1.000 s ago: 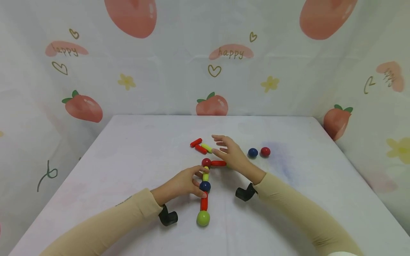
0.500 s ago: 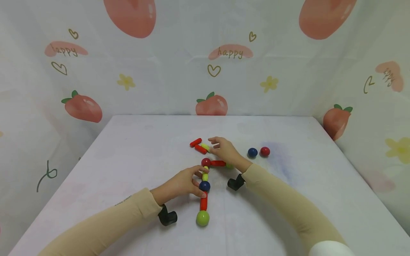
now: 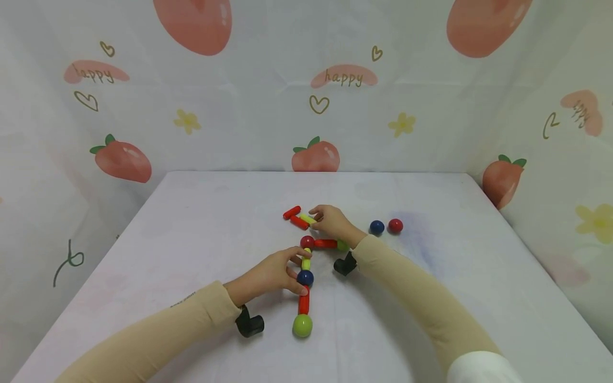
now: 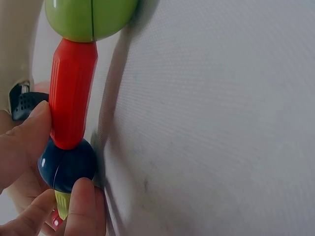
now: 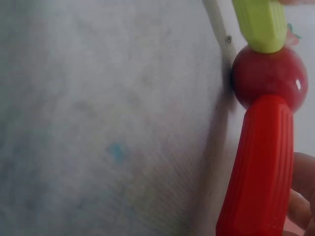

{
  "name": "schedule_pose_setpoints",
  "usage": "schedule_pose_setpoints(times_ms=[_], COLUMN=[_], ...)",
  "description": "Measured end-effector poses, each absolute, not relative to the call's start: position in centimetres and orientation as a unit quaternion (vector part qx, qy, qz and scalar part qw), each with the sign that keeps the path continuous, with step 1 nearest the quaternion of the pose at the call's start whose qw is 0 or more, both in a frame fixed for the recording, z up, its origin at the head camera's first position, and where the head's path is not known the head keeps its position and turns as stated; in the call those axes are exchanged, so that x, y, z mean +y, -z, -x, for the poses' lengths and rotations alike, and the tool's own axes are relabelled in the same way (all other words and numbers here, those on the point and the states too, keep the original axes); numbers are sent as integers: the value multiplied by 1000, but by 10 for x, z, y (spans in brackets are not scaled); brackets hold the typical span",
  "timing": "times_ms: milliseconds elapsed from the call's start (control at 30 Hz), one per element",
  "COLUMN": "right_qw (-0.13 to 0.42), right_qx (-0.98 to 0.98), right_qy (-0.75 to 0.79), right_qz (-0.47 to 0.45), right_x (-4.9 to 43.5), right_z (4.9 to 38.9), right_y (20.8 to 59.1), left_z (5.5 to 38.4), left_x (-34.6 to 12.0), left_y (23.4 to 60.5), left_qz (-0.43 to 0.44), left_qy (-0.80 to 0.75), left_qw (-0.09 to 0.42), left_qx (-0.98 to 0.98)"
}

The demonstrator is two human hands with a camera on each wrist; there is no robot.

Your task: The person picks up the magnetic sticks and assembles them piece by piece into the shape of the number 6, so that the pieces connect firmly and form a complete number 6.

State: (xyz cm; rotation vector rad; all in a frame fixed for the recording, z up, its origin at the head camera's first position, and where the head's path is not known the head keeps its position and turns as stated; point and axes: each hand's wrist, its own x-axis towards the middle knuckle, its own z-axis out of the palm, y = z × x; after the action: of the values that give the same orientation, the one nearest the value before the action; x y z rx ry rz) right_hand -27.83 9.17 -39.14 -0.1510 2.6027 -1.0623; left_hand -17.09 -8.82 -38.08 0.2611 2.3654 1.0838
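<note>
A chain of toy magnetic rods and balls lies on the white table. It has a green ball (image 3: 302, 325), red rod (image 4: 74, 93), blue ball (image 4: 68, 164), yellow rod (image 3: 306, 259) and red ball (image 5: 269, 77). From the red ball another red rod (image 5: 261, 167) runs right to a second green ball (image 3: 342, 245). My left hand (image 3: 275, 274) grips the chain, thumb against the near red rod, fingers by the blue ball and yellow rod. Beyond the chain, my right hand (image 3: 332, 222) pinches a loose yellow rod (image 3: 306, 218) between thumb and fingers.
Two loose red rods, a farther one (image 3: 291, 213) and a nearer one (image 3: 299, 222), lie just left of the right hand. A loose blue ball (image 3: 377, 227) and red ball (image 3: 395, 226) sit to its right. A printed cloth (image 3: 239, 106) hangs behind the table (image 3: 215, 213).
My right hand has moved left and slightly down to the loose yellow rod, and its fingers have closed in. My left hand stays on the chain.
</note>
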Motion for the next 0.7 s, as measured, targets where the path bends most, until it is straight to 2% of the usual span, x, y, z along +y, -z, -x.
schedule_pose_setpoints(times_ms=[700], right_qw=[180], right_qx=[912], right_qy=[366], right_qz=[42], right_x=[97], right_z=[280], right_y=[386], left_z=[170], left_x=[-88], left_y=[381], left_qz=[-93], left_qy=[-405], left_qw=[261], left_qx=[871])
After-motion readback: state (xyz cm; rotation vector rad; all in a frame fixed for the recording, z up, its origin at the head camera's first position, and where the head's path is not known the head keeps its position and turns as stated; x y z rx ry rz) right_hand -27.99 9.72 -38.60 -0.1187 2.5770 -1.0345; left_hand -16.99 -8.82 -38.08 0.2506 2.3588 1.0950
